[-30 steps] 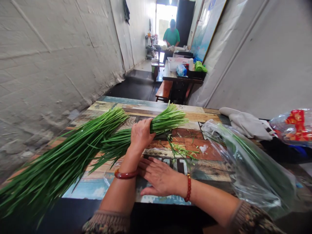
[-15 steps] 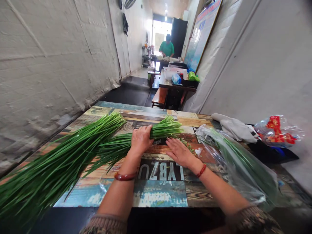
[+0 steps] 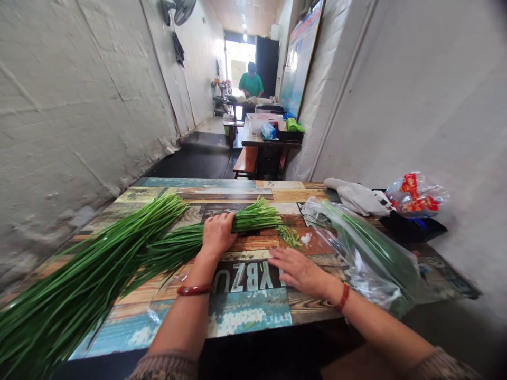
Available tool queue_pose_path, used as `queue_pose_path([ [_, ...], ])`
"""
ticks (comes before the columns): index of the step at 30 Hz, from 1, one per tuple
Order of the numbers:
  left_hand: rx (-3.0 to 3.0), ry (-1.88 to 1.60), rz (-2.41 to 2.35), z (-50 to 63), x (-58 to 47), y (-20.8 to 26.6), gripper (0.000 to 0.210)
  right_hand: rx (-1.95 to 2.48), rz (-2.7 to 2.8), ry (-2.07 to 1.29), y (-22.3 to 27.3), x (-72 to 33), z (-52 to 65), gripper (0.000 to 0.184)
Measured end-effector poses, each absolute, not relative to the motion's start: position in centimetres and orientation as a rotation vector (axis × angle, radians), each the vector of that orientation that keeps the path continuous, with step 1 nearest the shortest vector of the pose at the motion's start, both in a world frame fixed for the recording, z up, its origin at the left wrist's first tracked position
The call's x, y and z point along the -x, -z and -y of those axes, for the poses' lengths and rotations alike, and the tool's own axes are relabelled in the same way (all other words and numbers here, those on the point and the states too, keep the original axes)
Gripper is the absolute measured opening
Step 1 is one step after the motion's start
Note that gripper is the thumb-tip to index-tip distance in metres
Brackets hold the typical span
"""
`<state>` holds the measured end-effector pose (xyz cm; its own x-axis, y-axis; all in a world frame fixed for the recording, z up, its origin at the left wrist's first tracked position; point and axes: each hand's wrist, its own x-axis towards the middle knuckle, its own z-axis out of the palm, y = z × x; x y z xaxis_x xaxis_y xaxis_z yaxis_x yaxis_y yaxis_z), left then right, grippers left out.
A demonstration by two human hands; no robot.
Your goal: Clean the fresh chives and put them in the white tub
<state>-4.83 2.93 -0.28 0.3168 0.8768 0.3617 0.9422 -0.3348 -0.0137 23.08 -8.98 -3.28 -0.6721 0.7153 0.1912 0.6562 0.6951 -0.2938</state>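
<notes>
Gripping the smaller bunch of green stalks [image 3: 259, 215], the left hand [image 3: 218, 234] is curled over it from above on the desk [image 3: 253, 311]. The right hand [image 3: 299, 269] is palm down with fingers extended and slightly parted, near the loose green scraps [image 3: 291, 237]; contact with the desk cannot be determined.

Both forearms cross the near edge of the desk. Bare printed surface lies between the hands and toward that edge; a further bare strip runs along the far edge. On the left, the larger bunch [image 3: 99, 264] limits clearance and overhangs the near-left edge. On the right, a clear plastic bag [image 3: 374, 250] containing more green stalks occupies the desk, with a pale cloth [image 3: 356, 197] beyond it.

The smaller bunch lies crosswise: its pale green ends are gathered and point right; its darker, thin leaves fan out toward the lower left, beside the larger bunch.
</notes>
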Motion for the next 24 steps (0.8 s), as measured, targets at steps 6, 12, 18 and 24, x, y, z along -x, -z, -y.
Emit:
queue_pose_path([
  [6, 2.361, 0.395, 1.670, -2.3, 4.6, 0.7, 0.059, 1.244, 1.933, -0.064, 2.4, -24.4, 3.4, 0.032],
  [12, 2.341, 0.367, 1.704, 0.2, 4.1, 0.3, 0.084, 1.249, 1.516, -0.252, 0.5, -22.7, 1.0, 0.030],
  [18, 2.420, 0.325, 1.584, 6.2, 4.0, -0.2, 0.081, 1.237, 1.308, -0.454, 1.5, -21.1, -1.8, 0.033],
  [24, 2.526, 0.152, 1.652, 9.8, 4.7, 1.1, 0.066, 1.211, 1.283, -0.450, 2.9, -22.0, -1.9, 0.034],
])
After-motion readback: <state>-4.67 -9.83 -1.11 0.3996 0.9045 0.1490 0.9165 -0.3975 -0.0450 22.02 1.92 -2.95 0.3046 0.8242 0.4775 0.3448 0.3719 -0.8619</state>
